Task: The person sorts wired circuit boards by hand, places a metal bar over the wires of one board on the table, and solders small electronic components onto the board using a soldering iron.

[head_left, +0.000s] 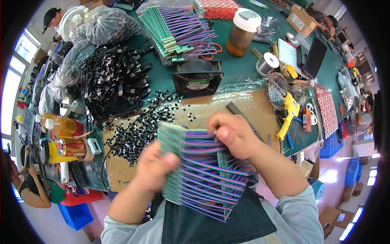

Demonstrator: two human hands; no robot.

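My left hand [154, 168] grips the left side of a stack of small green circuit boards [170, 140] with coloured ribbon wires [207, 179] fanning out to the right. At the top right of that same stack, my right hand [233, 134] is closed on the wire ends. I hold the stack above a brown cardboard sheet [252, 103] in front of my chest. A heap of small black parts [138, 132] lies on the cardboard just left of the stack.
A black square fan [198, 77] stands behind the cardboard. Farther back lie more wired green boards [174, 30], a tangle of black cables [111, 81] and an amber jar [242, 32]. A yellow glue gun [289, 114] lies right; cans [69, 147] stand left. Other people sit around the table.
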